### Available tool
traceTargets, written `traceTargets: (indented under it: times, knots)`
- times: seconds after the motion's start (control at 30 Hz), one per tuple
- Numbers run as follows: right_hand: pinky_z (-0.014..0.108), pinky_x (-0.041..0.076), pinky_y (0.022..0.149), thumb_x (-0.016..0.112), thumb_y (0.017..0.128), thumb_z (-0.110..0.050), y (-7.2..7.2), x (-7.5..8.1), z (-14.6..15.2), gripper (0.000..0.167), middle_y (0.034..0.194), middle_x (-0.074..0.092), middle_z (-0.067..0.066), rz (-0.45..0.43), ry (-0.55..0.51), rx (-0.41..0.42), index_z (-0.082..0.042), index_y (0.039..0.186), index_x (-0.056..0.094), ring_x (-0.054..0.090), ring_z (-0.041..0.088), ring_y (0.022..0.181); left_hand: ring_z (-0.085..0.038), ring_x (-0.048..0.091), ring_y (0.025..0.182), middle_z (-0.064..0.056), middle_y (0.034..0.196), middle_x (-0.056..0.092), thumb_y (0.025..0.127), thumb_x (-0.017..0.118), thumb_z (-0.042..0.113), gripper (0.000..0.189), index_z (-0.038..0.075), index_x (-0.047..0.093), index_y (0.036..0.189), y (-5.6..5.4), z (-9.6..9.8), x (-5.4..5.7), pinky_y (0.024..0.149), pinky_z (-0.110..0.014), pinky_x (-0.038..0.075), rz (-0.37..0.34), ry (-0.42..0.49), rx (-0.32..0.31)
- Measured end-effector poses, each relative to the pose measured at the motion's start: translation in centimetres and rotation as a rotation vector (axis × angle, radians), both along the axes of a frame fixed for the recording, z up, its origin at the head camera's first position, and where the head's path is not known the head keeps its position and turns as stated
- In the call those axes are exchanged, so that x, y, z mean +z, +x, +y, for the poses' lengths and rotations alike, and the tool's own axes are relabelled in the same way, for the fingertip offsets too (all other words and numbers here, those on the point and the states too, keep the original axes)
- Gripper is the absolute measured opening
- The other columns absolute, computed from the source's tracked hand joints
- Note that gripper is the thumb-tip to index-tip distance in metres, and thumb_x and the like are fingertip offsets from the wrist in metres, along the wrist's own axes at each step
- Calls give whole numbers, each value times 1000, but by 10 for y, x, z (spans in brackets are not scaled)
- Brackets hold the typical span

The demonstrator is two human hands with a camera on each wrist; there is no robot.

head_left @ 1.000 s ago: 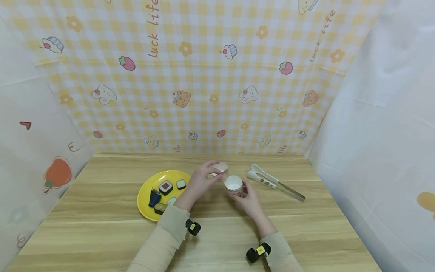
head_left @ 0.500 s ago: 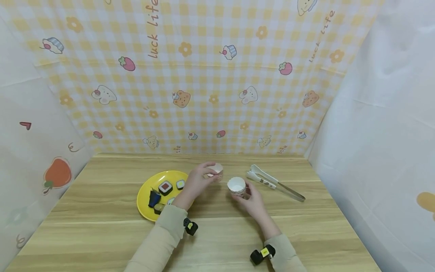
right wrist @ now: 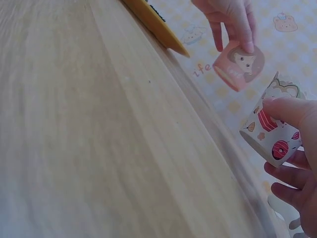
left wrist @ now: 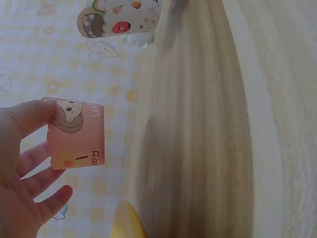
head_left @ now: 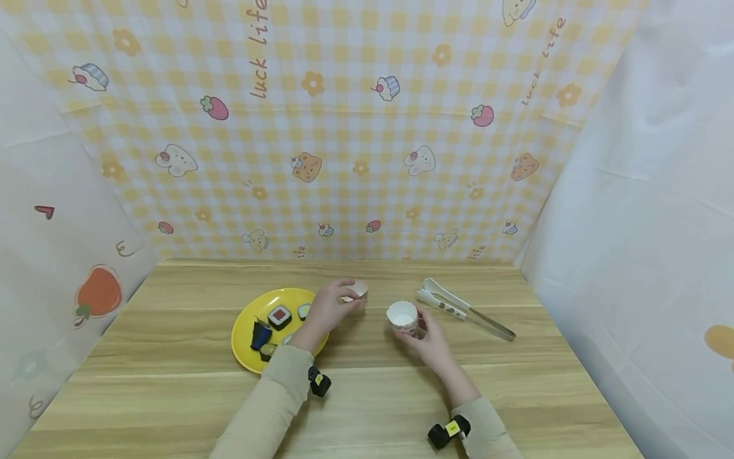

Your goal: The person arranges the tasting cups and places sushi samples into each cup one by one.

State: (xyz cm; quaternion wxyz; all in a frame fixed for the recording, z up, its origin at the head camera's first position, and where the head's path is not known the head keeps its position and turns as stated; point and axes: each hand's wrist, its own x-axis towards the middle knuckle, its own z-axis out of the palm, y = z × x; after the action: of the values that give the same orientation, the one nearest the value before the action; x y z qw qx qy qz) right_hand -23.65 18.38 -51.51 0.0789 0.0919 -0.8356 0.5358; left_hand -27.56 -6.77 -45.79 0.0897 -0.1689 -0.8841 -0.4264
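My left hand (head_left: 328, 311) pinches a pink paper baking cup (left wrist: 81, 134) by its rim, with a cartoon face and lettering on the side. In the head view that hand partly hides the cup. My right hand (head_left: 431, 341) grips a white paper baking cup (right wrist: 280, 131) with red and brown prints, its scalloped opening facing up in the head view. Both cups look raised off the table and stand apart from each other. No contents show inside the white cup (head_left: 402, 313); the pink one's inside is mostly hidden.
A yellow plate (head_left: 239, 347) with several toy sushi pieces (head_left: 279, 317) and a dark blue item (head_left: 260, 335) lies at the left, partly behind the left arm. White-tipped tongs (head_left: 459, 305) lie on the wooden table (head_left: 373, 408) at the right. A checked cloth (head_left: 361, 127) hangs behind.
The two cups have drawn apart: my left hand has moved left with the pink cup, and my right hand slightly right and nearer with the white cup.
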Motion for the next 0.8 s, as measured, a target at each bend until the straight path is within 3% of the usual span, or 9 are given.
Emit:
traceTargets:
  times: [0.23,0.8]
  knots:
    - [53,41,97,84,74,-18,1,-2,4,73,128,55,17,7,10,-2,0,135,48,54,36,113,-31,52,117,-9,124,60,84,76,21,8,14,76,80,-5,-1,-9,91,-44,46,-24,-37,24]
    - [53,41,97,84,74,-16,6,0,10,72,126,56,19,-6,11,18,0,134,48,53,38,114,-32,53,115,-10,126,59,85,75,23,9,14,76,82,-10,-3,-14,93,-44,45,-73,-107,29]
